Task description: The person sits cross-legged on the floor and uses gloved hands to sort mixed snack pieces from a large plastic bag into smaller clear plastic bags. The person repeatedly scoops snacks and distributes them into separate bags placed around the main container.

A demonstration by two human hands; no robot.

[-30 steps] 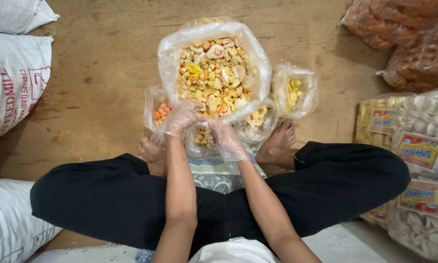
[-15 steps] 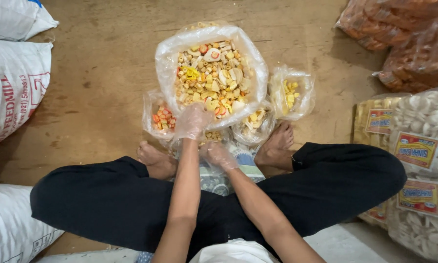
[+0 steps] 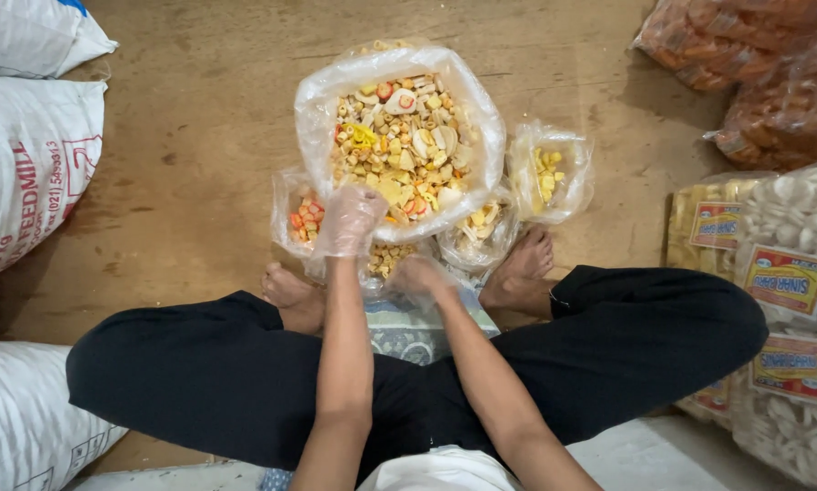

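Observation:
A large clear plastic bag (image 3: 312, 114) stands open on the floor in front of me, full of mixed yellow, white and orange crackers (image 3: 399, 136). My left hand (image 3: 349, 218), in a thin plastic glove, reaches over the near edge of that heap with fingers curled down; what it holds is hidden. Also gloved, my right hand (image 3: 417, 273) is closed at the rim of a small bag of tan pieces (image 3: 385, 258) just below the big bag. Other small bags hold orange pieces (image 3: 301, 216), pale pieces (image 3: 477, 227) and yellow pieces (image 3: 546, 173).
I sit cross-legged in black trousers, with bare feet (image 3: 522, 264) on either side of the small bags. White sacks (image 3: 17, 155) lie at the left. Packs of orange snacks (image 3: 754, 64) and labelled packs of white crackers (image 3: 790, 273) are stacked at the right.
My left hand has shifted slightly along the near edge of the big bag. My right hand has drawn back a little and closed at the small bag of tan pieces.

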